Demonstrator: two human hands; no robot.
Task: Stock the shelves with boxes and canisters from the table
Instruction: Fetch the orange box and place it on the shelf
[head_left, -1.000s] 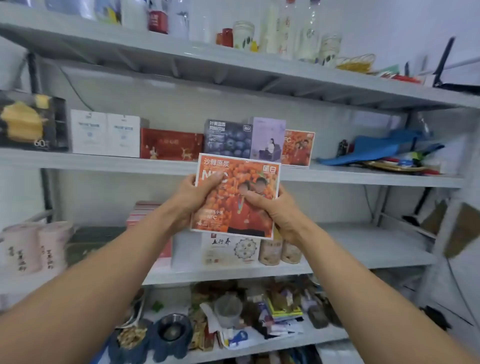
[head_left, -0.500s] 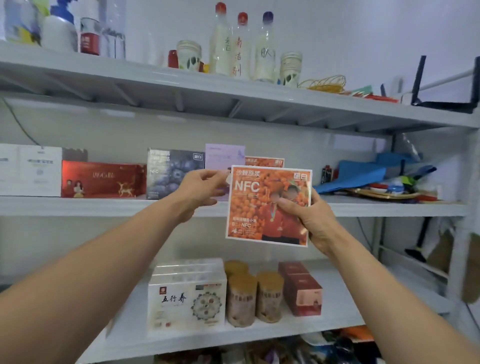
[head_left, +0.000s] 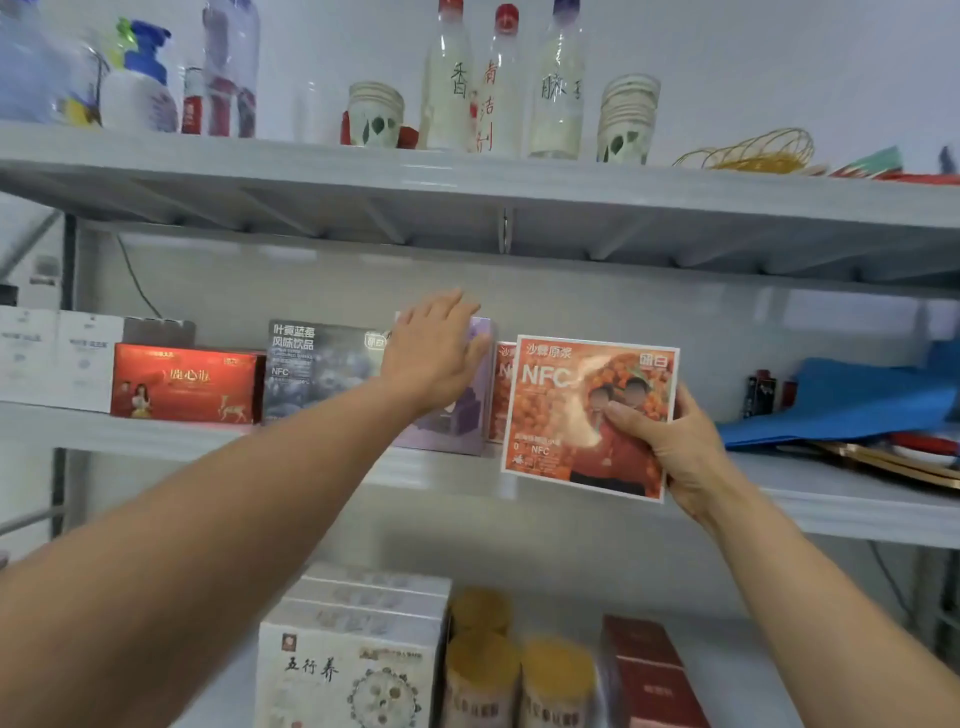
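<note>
L hand (head_left: 436, 358) quit glossy orange box (head_left: 561, 395), now flat-fingered on purple carton (head_left: 457, 431); R hand (head_left: 675, 447) grips box edge.

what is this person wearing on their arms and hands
Nothing worn shows. The left arm and right arm are bare to the frame edge, no sleeves. The left hand and right hand have no gloves; no watch, bracelet or ring is visible.
</note>
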